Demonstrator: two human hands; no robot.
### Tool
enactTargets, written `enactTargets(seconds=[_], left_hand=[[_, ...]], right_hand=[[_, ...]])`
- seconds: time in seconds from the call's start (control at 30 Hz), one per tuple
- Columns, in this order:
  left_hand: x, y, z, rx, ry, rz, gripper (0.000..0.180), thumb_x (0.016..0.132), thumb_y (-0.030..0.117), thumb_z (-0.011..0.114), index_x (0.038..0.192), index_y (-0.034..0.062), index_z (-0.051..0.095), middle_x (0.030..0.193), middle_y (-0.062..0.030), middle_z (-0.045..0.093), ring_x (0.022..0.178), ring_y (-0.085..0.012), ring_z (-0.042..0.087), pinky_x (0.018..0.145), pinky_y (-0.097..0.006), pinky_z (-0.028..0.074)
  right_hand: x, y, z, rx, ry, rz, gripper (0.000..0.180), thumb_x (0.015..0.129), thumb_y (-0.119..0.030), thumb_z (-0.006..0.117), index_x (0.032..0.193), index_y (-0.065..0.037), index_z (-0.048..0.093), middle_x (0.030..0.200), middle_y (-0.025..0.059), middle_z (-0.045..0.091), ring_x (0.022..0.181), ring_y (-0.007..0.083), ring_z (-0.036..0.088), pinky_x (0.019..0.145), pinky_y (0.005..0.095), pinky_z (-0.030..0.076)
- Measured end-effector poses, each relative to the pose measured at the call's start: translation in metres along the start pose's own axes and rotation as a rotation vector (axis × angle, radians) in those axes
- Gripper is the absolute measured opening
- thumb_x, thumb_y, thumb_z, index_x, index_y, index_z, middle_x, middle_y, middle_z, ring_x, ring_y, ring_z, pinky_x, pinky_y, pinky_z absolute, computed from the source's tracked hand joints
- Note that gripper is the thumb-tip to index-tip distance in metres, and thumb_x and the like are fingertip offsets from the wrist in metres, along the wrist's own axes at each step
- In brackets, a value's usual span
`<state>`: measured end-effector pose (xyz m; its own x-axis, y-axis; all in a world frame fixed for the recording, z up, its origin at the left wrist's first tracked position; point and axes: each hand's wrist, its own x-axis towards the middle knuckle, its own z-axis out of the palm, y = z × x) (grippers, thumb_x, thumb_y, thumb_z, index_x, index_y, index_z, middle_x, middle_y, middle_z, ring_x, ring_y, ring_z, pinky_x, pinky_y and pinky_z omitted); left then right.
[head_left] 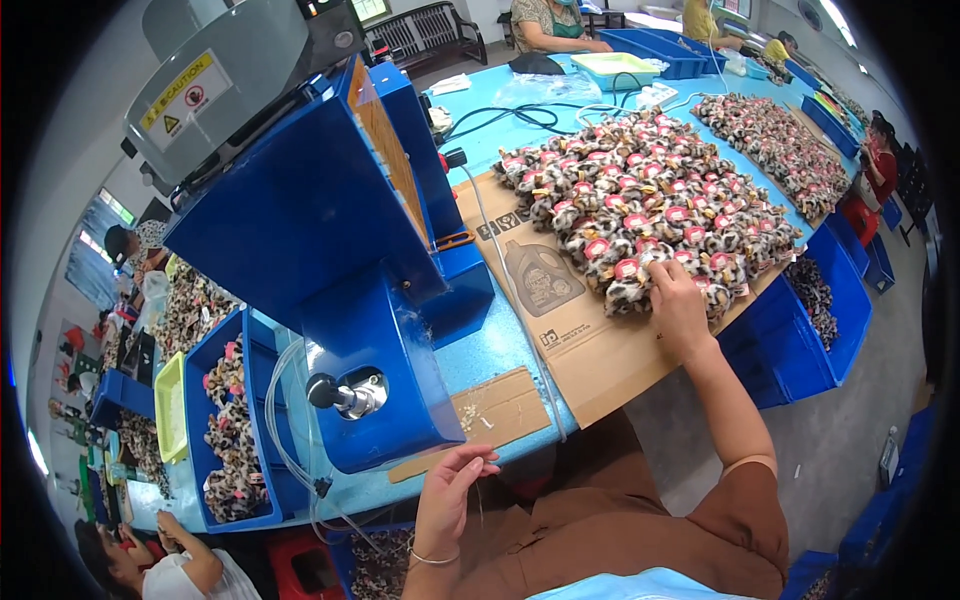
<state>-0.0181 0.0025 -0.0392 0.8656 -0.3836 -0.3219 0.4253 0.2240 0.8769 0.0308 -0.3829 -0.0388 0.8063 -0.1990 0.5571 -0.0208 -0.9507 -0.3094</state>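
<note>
— Pinching something? The left hand (452, 492) has its fingers (478, 462) closed on a thin thread, too fine to trace, by the cardboard strip (490, 412).

— And the right hand (678, 305)?

— Fingers spread, pressing a fuzzy leopard-print toy (628, 290) at the near edge of the pile (640, 195) on flat cardboard (590, 350). Glossy blue machine (340, 260) on the teal counter (480, 350); its top is cut off.
</note>
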Motion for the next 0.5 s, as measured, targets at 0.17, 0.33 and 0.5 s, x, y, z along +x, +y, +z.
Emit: enactTargets(seconds=[0.17,0.33,0.5], left_hand=[[-0.007,0.0,-0.012,-0.027,0.035,0.034,0.022,0.091,0.007,0.055,0.109,-0.0037,0.061,0.102,-0.0121,0.064,0.09,-0.0167,0.061,0.084,-0.028,0.048],[-0.03,0.01,-0.039,-0.006,0.16,0.132,0.021,0.091,0.008,0.056,0.108,-0.0031,0.062,0.102,-0.0107,0.064,0.092,-0.0161,0.06,0.085,-0.029,0.048],[-0.043,0.035,-0.062,0.07,0.219,0.213,0.023,0.092,0.013,0.058,0.109,-0.0016,0.062,0.101,-0.0076,0.064,0.094,-0.0135,0.059,0.086,-0.027,0.046]], right_hand=[[0.002,-0.003,-0.007,-0.028,-0.018,0.004,0.033,0.075,0.006,0.056,0.106,-0.004,0.055,0.096,0.0166,0.057,0.083,0.0368,0.059,0.071,0.0432,0.049],[-0.002,-0.005,0.0,-0.055,0.005,-0.056,0.035,0.079,0.005,0.052,0.114,0.004,0.053,0.107,0.025,0.058,0.095,0.0422,0.057,0.084,0.0458,0.046],[-0.017,0.008,0.001,-0.054,0.0,-0.027,0.042,0.086,0.002,0.049,0.127,0.007,0.047,0.123,0.0257,0.053,0.117,0.0388,0.05,0.102,0.0414,0.036]])
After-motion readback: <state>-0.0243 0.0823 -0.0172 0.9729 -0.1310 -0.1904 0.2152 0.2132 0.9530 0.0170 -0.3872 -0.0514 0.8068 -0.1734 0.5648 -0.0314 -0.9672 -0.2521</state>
